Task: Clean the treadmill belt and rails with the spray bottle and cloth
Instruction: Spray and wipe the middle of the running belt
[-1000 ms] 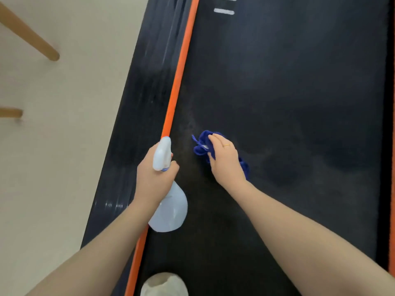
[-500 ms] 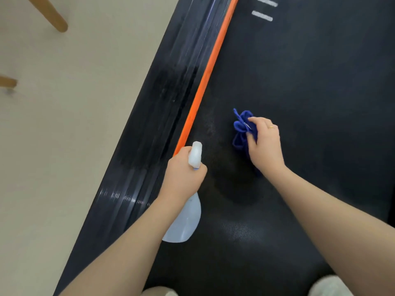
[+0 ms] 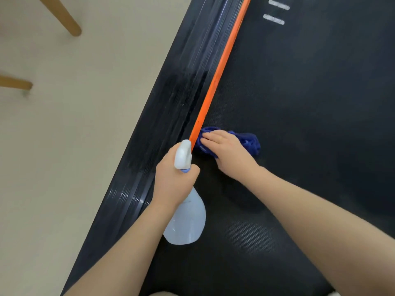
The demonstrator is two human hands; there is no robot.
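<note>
The right hand [image 3: 229, 152] is down on the blue cloth [image 3: 249, 141], fingers laid over it and pressing it onto the treadmill belt [image 3: 310, 103]. The cloth's left edge is tucked right up against the orange strip [image 3: 215, 82], touching it, while a bunched end pokes out to the right of the knuckles. Whether the fingertips curl under the fabric cannot be told from here; the fingers that show lie fairly flat on top.

Just beside it, the left hand [image 3: 174, 180] is wrapped tight around the neck of the spray bottle [image 3: 186, 223]. The white spray head [image 3: 182, 154] sticks up above the fist, its tip at the near end of the visible orange strip and almost meeting the cloth, and the bottle's rounded body hangs below the wrist, over the belt's left margin. The body is translucent and pale (any liquid level inside is hard to make out).

The belt is dark and finely textured, with short white dashes [image 3: 274, 19] at the top. Left of the orange strip runs the ribbed black side rail [image 3: 171, 116], glossy in places. Beyond it lies a pale beige floor [image 3: 74, 157], with two wooden furniture legs [image 3: 64, 18] at the upper left.
</note>
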